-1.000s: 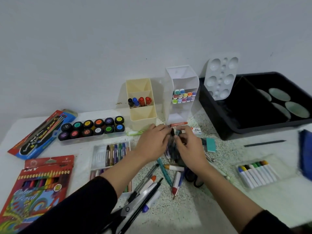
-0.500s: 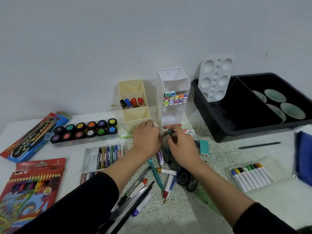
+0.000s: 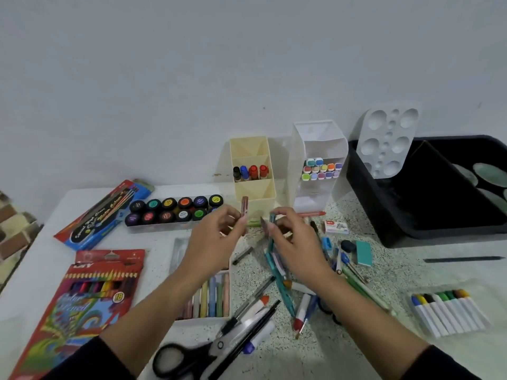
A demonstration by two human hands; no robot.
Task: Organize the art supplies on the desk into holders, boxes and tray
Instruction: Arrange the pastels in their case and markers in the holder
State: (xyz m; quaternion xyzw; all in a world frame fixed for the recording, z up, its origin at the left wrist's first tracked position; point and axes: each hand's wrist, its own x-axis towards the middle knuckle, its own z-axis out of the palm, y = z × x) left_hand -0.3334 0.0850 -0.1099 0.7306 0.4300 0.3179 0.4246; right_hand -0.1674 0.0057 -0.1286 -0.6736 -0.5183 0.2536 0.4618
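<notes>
In the head view, the left hand (image 3: 216, 239) pinches a red stick (image 3: 244, 205) upright, on the near side of the yellow holder (image 3: 255, 193). The right hand (image 3: 296, 242), a little apart, grips a teal pen (image 3: 272, 219) over the pen pile (image 3: 274, 305). The thin stick could slip from that pinch and fall.

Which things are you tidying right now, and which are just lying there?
In the job: left hand, crayon, right hand, teal pen, yellow holder, white holder, black tray.
Just lying there: scissors, pencil box, paint pots, brush pack.
</notes>
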